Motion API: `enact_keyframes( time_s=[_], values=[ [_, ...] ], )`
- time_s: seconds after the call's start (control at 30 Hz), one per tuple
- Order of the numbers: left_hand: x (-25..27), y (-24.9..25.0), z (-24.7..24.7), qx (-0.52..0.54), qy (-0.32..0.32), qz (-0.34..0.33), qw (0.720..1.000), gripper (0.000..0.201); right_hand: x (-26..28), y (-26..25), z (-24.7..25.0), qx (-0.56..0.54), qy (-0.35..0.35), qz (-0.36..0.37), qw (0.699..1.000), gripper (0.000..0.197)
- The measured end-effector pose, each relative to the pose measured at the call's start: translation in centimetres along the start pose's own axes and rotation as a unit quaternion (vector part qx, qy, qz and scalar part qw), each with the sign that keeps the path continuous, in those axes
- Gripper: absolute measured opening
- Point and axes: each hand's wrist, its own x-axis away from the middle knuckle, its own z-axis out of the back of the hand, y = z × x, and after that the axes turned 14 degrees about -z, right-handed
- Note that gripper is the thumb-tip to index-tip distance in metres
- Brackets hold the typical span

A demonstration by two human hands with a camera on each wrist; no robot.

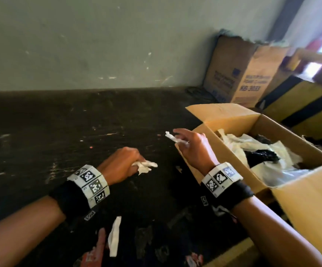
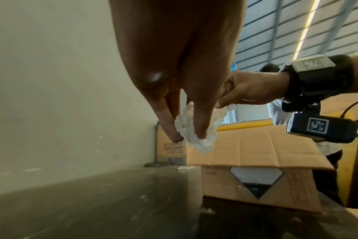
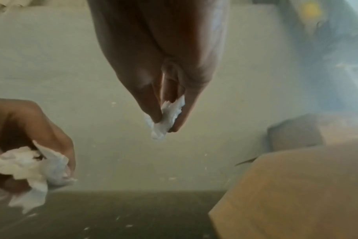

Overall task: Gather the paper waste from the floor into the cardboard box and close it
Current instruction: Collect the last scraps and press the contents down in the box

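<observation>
My left hand (image 1: 125, 162) grips a crumpled white paper wad (image 1: 146, 166) above the dark floor; the left wrist view shows fingertips (image 2: 200, 132) pinching the wad (image 2: 196, 129). My right hand (image 1: 192, 145) pinches a small white paper scrap (image 1: 172, 137) just left of the open cardboard box (image 1: 231, 120); in the right wrist view the scrap (image 3: 168, 118) sits between thumb and fingers. White and black waste (image 1: 252, 149) lies inside the box, whose flaps stand open. Another white paper strip (image 1: 114, 236) lies on the floor near me.
A torn brown printed carton (image 1: 239, 74) leans against the grey wall at the back right. A yellow-and-black striped barrier (image 1: 306, 106) runs behind the box. Small white flecks dot the dark floor (image 1: 60, 132). A red printed item (image 1: 96, 249) lies by the strip.
</observation>
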Motion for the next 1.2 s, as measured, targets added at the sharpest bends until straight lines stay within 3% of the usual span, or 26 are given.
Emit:
enact_keyframes(
  time_s=[0.13,0.3,0.43,0.53,0.63,0.8,1.03,1.2],
  values=[
    [-5.9,3.4,-0.1,0.007,0.032,-0.053,0.998,0.021,-0.8,3.1,3.5,0.008,0.058,-0.032,0.998,0.041],
    [-13.8,6.9,-1.5,0.007,0.045,-0.100,0.994,0.019,-2.5,8.3,7.6,0.050,0.108,-0.127,0.985,0.036],
    [-20.1,9.1,-4.0,0.011,0.075,-0.112,0.991,0.029,-3.7,11.8,9.2,0.115,0.033,-0.227,0.967,0.039],
    [-23.6,9.8,-6.1,0.016,0.058,-0.100,0.993,0.045,-4.3,12.2,9.5,0.130,-0.033,-0.259,0.957,0.033],
    [-25.0,9.4,-7.5,0.045,0.019,-0.090,0.995,0.058,-4.7,12.2,9.3,0.131,-0.042,-0.270,0.953,0.027],
    [-24.9,7.9,-8.1,0.061,-0.028,-0.068,0.995,0.054,-4.9,12.3,9.1,0.147,-0.038,-0.302,0.941,0.030],
    [-25.8,8.4,-8.1,0.041,0.061,-0.033,0.997,0.057,-4.3,12.1,7.3,0.131,-0.060,-0.305,0.941,0.040],
    [-26.3,8.4,-8.5,0.168,0.080,-0.031,0.982,0.049,-4.2,11.4,6.3,0.123,-0.020,-0.313,0.941,0.032]
  ],
)
